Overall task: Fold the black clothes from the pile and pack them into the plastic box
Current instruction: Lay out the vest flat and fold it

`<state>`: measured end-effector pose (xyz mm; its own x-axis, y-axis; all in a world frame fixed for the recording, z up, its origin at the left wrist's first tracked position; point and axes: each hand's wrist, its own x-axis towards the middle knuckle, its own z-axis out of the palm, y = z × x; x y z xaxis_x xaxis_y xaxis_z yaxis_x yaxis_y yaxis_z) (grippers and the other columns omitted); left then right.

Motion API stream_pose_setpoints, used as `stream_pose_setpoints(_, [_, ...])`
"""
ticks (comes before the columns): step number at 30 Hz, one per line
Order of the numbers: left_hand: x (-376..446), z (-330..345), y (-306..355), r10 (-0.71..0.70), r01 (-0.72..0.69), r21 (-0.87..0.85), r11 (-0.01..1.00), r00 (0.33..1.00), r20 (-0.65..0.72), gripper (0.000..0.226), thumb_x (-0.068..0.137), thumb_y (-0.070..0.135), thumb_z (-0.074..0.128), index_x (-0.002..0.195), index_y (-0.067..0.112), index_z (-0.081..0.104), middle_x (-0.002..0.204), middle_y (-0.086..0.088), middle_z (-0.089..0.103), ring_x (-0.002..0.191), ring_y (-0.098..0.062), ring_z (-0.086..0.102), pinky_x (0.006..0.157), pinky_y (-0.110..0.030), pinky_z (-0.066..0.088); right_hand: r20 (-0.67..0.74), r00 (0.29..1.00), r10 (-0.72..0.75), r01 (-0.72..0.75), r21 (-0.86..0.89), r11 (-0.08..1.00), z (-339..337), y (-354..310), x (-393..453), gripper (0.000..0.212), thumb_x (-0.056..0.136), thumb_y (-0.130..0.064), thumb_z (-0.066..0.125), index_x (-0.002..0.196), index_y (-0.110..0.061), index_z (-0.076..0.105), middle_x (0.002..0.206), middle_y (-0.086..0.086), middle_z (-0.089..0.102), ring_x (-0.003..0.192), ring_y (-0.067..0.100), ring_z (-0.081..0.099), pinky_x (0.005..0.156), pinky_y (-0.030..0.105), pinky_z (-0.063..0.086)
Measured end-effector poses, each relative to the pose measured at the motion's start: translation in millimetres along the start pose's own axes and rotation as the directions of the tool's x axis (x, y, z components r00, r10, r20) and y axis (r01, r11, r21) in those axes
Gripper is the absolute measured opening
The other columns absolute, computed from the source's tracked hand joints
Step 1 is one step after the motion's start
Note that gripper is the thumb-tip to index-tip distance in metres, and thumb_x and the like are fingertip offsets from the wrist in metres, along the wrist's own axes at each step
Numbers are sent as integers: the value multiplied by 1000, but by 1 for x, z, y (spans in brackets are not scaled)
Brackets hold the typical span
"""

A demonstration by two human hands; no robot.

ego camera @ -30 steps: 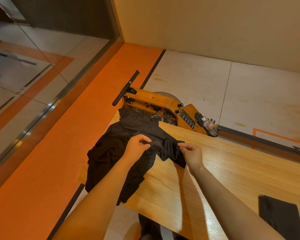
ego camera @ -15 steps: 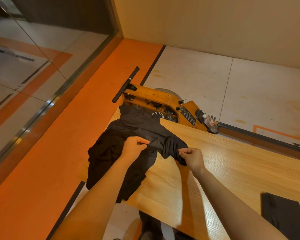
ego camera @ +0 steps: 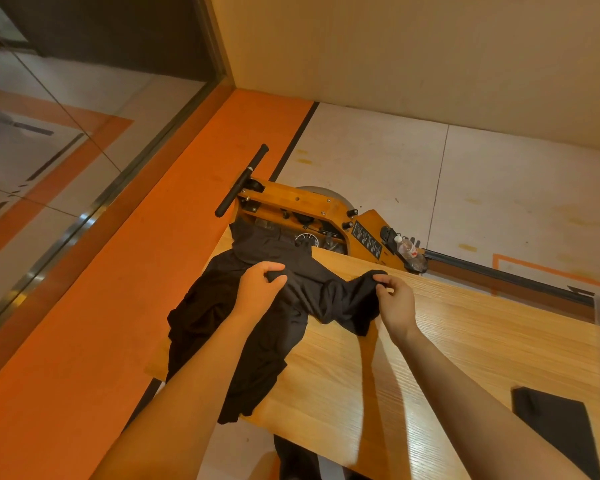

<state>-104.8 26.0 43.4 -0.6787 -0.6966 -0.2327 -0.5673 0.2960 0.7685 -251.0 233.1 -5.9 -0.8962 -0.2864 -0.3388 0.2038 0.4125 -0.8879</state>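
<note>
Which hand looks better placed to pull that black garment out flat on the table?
Probably the right hand: it pinches the black garment's free edge over bare table, while the left hand grips the bunched middle.

Single head view, steep downward, close over table (ego camera: 465, 358) corner, apparently.

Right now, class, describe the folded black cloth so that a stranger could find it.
Start at the wooden table and go to its near right corner. The folded cloth lies flat there, alone and untouched, unlike the crumpled black garment at the left end.
</note>
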Motion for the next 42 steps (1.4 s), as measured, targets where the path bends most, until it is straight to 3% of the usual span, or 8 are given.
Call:
stream_pose_setpoints(3, [8, -4, 23, 44, -45, -30, 999, 999, -25, 30, 87, 10, 67, 118, 10, 63, 115, -14, 62, 99, -32, 59, 88, -37, 46, -28, 999, -29, 30, 35, 999, -15, -15, 6, 30, 98, -1, 47, 122, -10, 62, 123, 5, 60, 122, 23, 53, 107, 39, 45])
stream_pose_setpoints(6, [14, -9, 47, 56, -60, -83, 995, 997, -46, 37, 86, 12, 69, 121, 15, 60, 125, -5, 56, 116, -22, 54, 103, -37, 44, -64, 995, -74, 78, 63, 995, -31, -33, 11, 35, 97, 1, 44, 124, -11, 62, 125, 5, 60, 121, 24, 55, 105, 45, 47])
stream_pose_setpoints(10, [17, -14, 76, 88, -95, -162, 982, 995, -47, 44, 86, 8, 68, 127, 19, 57, 113, -11, 64, 99, -27, 64, 95, -42, 52, -99, 986, -138, 149, 120, 982, -53, -63, 11, 34, 96, -1, 51, 128, -9, 61, 124, 6, 61, 115, 25, 59, 99, 45, 52])
stream_pose_setpoints(18, [18, -16, 134, 153, -160, -242, 957, 987, -48, 42, 91, -2, 59, 130, 15, 59, 125, 1, 55, 123, -17, 49, 105, -38, 44, -210, 952, -222, 241, 71, 968, -123, -96, 11, 33, 97, 0, 53, 127, -12, 61, 132, 9, 58, 118, 26, 57, 99, 39, 52])
stream_pose_setpoints(22, [23, -13, 163, 178, -193, -263, 945, 981, -82, 42, 95, 0, 52, 133, 19, 56, 130, 2, 51, 120, -10, 45, 105, -35, 43, -286, 928, -241, 259, 29, 965, -169, -104, 8, 34, 98, -2, 51, 130, -10, 59, 134, 9, 57, 124, 26, 54, 104, 42, 48])
stream_pose_setpoints(26, [31, -11, 191, 213, -226, -350, 909, 974, -77, 42, 97, 1, 48, 134, 20, 54, 137, -4, 52, 127, -21, 49, 106, -42, 43, -355, 904, -236, 254, 5, 967, -212, -111, 4, 37, 99, 1, 45, 131, -10, 58, 134, 9, 57, 125, 26, 52, 108, 46, 44])
stream_pose_setpoints(31, [38, -8, 227, 251, -266, -394, 880, 964, -90, 42, 98, 0, 47, 138, 14, 51, 141, -5, 49, 131, -20, 45, 108, -36, 41, -461, 856, -233, 268, 12, 963, -256, -127, -3, 42, 95, 8, 41, 128, -8, 61, 130, 11, 60, 121, 27, 55, 107, 46, 44])
stream_pose_setpoints(42, [56, -8, 274, 338, -318, -507, 801, 939, -54, 44, 93, 4, 58, 136, 13, 53, 137, -5, 53, 124, -18, 49, 106, -40, 44, -548, 810, -208, 283, 54, 958, -287, -151, -6, 43, 96, 8, 39, 131, -9, 58, 127, 10, 60, 117, 25, 56, 104, 39, 47])
